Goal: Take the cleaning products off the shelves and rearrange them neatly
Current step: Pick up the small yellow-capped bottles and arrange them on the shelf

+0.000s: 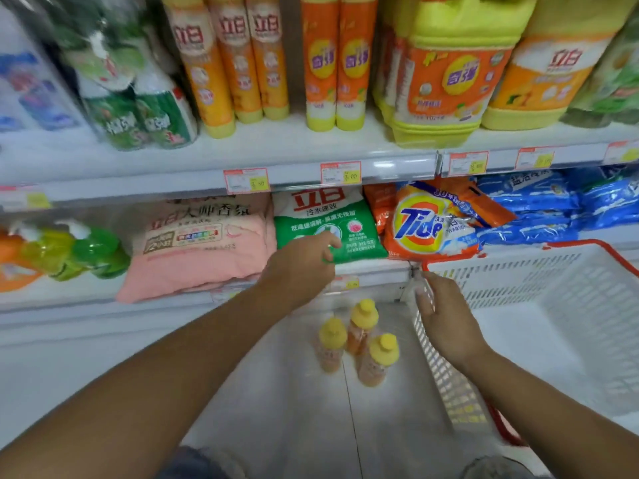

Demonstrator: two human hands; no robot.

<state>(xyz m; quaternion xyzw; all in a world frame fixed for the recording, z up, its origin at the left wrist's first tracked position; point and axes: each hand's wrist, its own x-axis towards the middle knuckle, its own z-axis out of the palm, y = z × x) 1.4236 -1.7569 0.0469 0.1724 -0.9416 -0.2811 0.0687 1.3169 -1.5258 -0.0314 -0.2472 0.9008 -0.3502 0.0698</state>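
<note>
Green and white plastic, the detergent bag (333, 219) lies at the front edge of the lower shelf (373, 269). It sits between a pink bag (204, 247) on its left and an orange Tide bag (428, 223) on its right, pressed against both. My left hand (304, 264) reaches in to its lower left corner with fingers curled right at the bag's front edge. I cannot tell whether they pinch the plastic or only brush it.

My right hand (446, 319) is held wide, fingers straight and lying against the left wall of a white slatted basket (518, 281) with a red rim, close to the basket's corner nearest the shelf edge. It grips nothing.

Further right on the lower shelf, blue bags (539, 209) are stacked behind the basket. Toward the shelf's left end, green and yellow spray bottles (76, 250) lie tipped over.

On the upper shelf (276, 143) stand three tall orange bottles (235, 63), then a pair with yellow bases (337, 63), then a big orange jug (446, 77) at the front edge and another jug (543, 77) beside it. Green bottles (148, 115) stand toward the left end. Price tags (246, 179) line the front rail.

Down on the floor (276, 392), between my arms, three small orange bottles with yellow caps (363, 326) stand upright in a tight cluster, just beside the basket.
</note>
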